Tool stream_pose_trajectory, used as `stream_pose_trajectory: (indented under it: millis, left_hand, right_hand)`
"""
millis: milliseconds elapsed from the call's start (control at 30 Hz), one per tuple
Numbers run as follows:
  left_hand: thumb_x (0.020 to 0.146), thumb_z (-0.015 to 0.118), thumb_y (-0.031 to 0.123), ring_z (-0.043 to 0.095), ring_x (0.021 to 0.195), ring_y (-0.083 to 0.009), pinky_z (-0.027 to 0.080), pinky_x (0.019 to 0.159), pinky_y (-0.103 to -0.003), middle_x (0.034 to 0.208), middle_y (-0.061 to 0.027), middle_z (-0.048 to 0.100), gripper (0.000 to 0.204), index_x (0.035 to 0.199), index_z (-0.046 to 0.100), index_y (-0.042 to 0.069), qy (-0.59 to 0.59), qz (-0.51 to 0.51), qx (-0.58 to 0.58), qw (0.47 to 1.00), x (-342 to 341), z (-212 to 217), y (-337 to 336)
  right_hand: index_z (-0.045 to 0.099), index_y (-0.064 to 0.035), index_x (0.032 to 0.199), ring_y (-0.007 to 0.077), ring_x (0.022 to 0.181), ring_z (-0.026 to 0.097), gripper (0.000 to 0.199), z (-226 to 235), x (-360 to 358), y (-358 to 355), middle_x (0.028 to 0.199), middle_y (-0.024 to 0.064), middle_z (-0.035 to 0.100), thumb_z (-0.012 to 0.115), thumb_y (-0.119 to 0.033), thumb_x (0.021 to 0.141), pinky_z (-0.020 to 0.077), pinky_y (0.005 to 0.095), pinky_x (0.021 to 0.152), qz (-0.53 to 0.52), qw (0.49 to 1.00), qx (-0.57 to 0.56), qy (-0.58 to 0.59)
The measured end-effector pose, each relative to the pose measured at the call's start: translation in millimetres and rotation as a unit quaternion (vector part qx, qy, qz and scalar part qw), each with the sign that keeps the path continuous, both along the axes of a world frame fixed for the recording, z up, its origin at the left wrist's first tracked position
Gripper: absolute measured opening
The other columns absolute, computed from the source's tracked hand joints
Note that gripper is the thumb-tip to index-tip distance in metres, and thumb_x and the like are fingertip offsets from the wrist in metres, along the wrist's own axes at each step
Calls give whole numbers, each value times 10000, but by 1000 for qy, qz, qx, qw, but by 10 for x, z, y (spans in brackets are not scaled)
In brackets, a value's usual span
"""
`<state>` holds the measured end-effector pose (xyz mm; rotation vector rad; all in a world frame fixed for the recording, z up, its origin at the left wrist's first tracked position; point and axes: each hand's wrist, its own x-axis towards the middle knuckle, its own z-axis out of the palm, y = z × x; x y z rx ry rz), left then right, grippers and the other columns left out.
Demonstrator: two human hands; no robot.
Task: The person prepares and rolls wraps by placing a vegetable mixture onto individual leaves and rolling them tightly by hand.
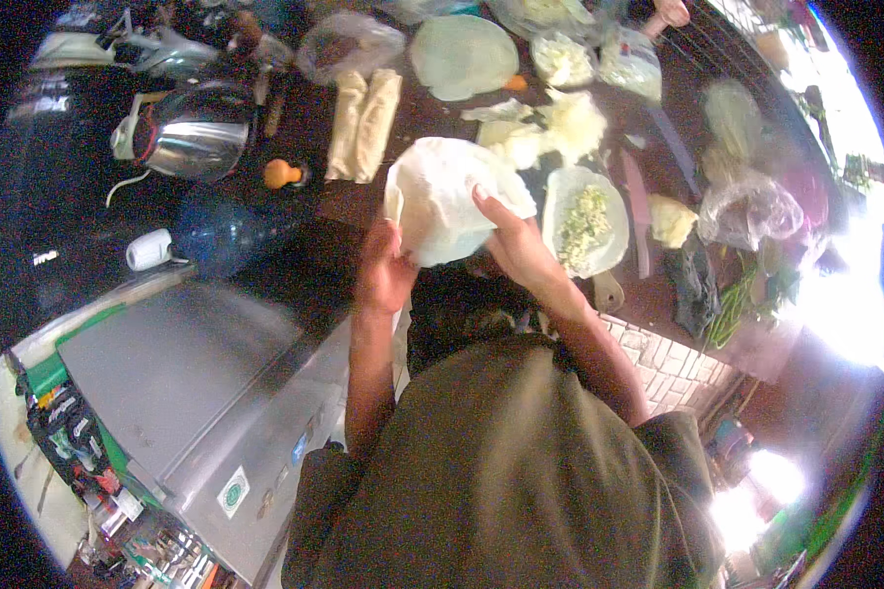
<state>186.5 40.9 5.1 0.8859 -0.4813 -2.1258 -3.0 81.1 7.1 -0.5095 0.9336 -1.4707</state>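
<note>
You're holding a pale round sheet (452, 191) up: left hand (387, 270) gripping its near left edge, right hand (521, 240) its right side, thumb on top. Plate (615, 236) of chopped greens (585, 226) lying just right of your right hand.

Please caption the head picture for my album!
Left grip and right grip hold a thin, round flatbread-like sheet beside a plate of chopped greens.

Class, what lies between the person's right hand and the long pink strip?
In the head view, a white dish of chopped pale-green food lies between the right hand and the pink strip.
</note>
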Motion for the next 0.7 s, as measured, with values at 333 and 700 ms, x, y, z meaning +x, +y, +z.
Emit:
stream_pose_trajectory:
  millis: [333, 700]
  left_hand:
    - [930, 722, 140, 586, 1199, -185, 466, 1036, -343, 1335, -101, 604, 548, 1405, 481, 9, -149, -87, -228, 958, -126, 417, -465]
    - [937, 650, 27, 639, 1089, -154, 485, 1003, -319, 1202, -71, 683, 357, 1285, 568, 13, -90, -155, -241, 954, -425, 381, -1284]
  right_hand:
    - [641, -38, 1286, 101, 929, 623, 375, 663, 0, -60, 1075, 16, 701, 703, -244, 978, 506, 272, 814, -57, 972, 79, 214]
    - [618, -9, 1282, 176, 1054, 639, 403, 623, -231, -380, 1192, 82, 693, 674, -279, 988, 506, 336, 929, -175, 929, 176, 274]
